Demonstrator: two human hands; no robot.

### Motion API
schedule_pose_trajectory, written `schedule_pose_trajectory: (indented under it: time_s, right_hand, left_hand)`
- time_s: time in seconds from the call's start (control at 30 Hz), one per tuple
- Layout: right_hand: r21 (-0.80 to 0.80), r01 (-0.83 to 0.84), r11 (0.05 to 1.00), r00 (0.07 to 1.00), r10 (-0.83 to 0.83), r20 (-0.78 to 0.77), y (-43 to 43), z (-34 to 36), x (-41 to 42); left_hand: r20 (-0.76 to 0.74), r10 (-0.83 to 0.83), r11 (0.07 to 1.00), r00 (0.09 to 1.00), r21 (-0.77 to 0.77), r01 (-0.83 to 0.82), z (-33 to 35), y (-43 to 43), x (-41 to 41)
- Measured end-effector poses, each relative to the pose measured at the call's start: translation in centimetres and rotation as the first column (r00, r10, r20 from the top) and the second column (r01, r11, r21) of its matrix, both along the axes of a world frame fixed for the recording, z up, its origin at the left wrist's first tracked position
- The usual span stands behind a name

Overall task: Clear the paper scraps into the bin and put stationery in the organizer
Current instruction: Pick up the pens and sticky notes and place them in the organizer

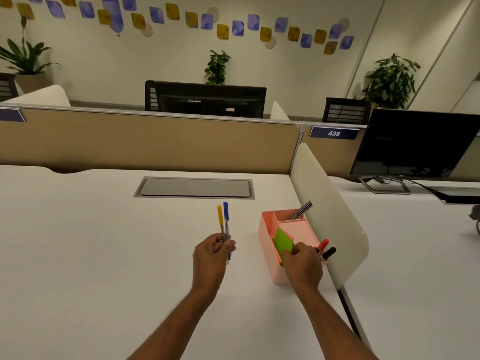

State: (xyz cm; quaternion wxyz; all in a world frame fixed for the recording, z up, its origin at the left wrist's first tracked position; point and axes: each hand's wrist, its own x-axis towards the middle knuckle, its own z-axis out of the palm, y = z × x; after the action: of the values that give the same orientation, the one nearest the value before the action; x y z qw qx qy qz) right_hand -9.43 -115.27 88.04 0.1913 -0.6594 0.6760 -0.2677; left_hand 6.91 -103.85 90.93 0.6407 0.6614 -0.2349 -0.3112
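A pink organizer (pixel 265 231) stands at the right edge of the white desk (pixel 104 255), against a rounded divider. My right hand (pixel 301 263) pinches a stack of sticky notes (pixel 283 242), green on top, held upright over the organizer's front compartment. A red marker (pixel 322 245) and a black marker (pixel 329 253) stick out of its near right corner. Dark thin items (pixel 301 211) lean in its far compartment. My left hand (pixel 213 252) grips two pens (pixel 223 222), one yellow-capped and one blue-capped, pointing up, left of the organizer.
A grey cable hatch (pixel 194 187) is set into the desk behind the pens. A tan partition (pixel 155 144) closes off the back. The rounded white divider (pixel 335 203) borders the right side; beyond it stands a monitor (pixel 415 144).
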Motion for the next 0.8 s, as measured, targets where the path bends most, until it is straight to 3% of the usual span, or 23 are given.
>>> schedule_pose_trajectory:
  time_s: [0.13,0.23,0.33,0.47,0.63,0.8]
  right_hand:
    - [-0.09,0.077,0.993,0.995,-0.071,0.074,0.5,1.1,0.0]
    - [-0.242,0.011,0.97,0.975,0.044,0.22,0.9,3.0,1.2]
    - [-0.085,-0.229,0.97,0.879,0.244,0.41,0.8,5.0,3.2]
    - [0.08,-0.533,0.842,0.696,0.382,0.608,0.5,6.2,5.4]
    - [0.094,-0.569,0.817,0.641,0.369,0.673,0.0,5.9,6.4]
    - [0.074,-0.495,0.865,0.691,0.341,0.637,-1.1,5.2,7.5]
  left_hand:
    - [0.013,-0.014,1.0,1.0,0.016,0.014,-0.2,-0.8,-0.1]
    - [-0.001,-0.058,0.998,0.998,0.008,0.058,-0.1,-1.6,-0.1]
    - [-0.047,-0.12,0.993,0.992,0.005,0.12,0.1,-2.4,-0.1]
    - [-0.026,-0.226,0.973,0.974,0.051,0.227,0.0,-3.3,0.2]
    - [0.13,-0.334,0.942,0.934,0.089,0.324,-0.1,-4.1,0.7]
    - [0.258,-0.301,0.953,0.918,0.117,0.279,-0.8,-4.8,1.4]
